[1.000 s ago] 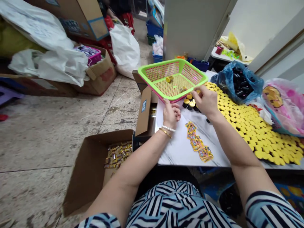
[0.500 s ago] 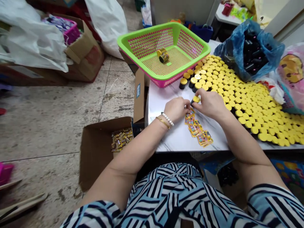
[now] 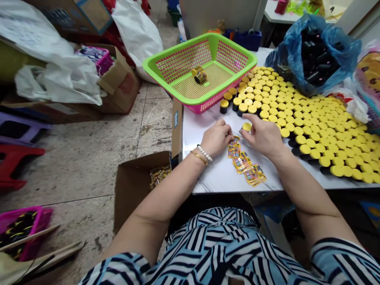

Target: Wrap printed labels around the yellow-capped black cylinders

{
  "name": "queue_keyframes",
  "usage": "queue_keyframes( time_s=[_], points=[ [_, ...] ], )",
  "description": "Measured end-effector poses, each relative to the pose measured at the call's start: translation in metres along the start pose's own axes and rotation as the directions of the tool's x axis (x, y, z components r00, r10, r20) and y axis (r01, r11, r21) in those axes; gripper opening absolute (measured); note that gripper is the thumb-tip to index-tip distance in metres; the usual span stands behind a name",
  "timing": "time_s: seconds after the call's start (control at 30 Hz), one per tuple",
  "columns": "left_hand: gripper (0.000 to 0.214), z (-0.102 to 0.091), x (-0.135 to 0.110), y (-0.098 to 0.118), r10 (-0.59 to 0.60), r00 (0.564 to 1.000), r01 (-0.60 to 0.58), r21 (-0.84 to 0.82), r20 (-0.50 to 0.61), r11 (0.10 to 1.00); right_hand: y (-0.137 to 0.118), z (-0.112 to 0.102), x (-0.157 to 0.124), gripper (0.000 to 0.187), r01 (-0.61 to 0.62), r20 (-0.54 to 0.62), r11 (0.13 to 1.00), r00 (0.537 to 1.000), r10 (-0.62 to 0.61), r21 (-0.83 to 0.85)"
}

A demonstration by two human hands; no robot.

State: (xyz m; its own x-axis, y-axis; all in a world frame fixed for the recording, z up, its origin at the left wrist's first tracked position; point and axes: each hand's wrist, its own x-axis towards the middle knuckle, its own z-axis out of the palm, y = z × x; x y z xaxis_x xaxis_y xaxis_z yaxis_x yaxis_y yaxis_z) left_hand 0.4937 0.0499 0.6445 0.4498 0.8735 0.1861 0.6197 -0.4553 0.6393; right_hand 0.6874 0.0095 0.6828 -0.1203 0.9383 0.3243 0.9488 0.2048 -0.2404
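As I read the feed from here, the far left shows a cardboard box (image 3: 133, 194) on the floor, holding a heap of sachets (image 3: 160, 176). Past it, a green basket (image 3: 154, 65) sits at the back of the marble table (image 3: 219, 180). My left hand (image 3: 216, 138) rests curled, its fingertips (image 3: 230, 132) at the top end of a sachet strip (image 3: 242, 163); I cannot tell whether they pinch it. That strip should be light, limp and slick, so I would take it by an edge. Its long axis runs down and to the right, toward the table's front edge. Just right of it sits a yellow cap (image 3: 246, 126), flat face up; I cannot see whether a jar lies beneath. It looks light and stiff, best taken by the rim. My right hand (image 3: 261, 136) is beside it, fingers loosely bent, with no clear pinch. Capped black jars (image 3: 237, 105) stand above, and yellow lids (image 3: 314, 126) spread rightward toward a blue bag (image 3: 335, 67).
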Motion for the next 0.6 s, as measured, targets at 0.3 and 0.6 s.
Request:
queue_keyframes(
  time_s=[0.3, 0.6],
  points=[
    [0.035, -0.015, 0.000, 0.004, 0.102, 0.991, 0.019, -0.830, 0.091, 0.558, 0.003, -0.011, 0.001, 0.047, -0.074, 0.162, 0.802, 0.986, -0.029, 0.592],
    [0.065, -0.022, -0.001, 0.008, 0.026, 0.990, 0.111, -0.873, 0.139, 0.475, 0.005, -0.012, 0.004, 0.045, -0.377, 0.482, 0.542, 0.874, -0.060, 0.751]
  ],
)
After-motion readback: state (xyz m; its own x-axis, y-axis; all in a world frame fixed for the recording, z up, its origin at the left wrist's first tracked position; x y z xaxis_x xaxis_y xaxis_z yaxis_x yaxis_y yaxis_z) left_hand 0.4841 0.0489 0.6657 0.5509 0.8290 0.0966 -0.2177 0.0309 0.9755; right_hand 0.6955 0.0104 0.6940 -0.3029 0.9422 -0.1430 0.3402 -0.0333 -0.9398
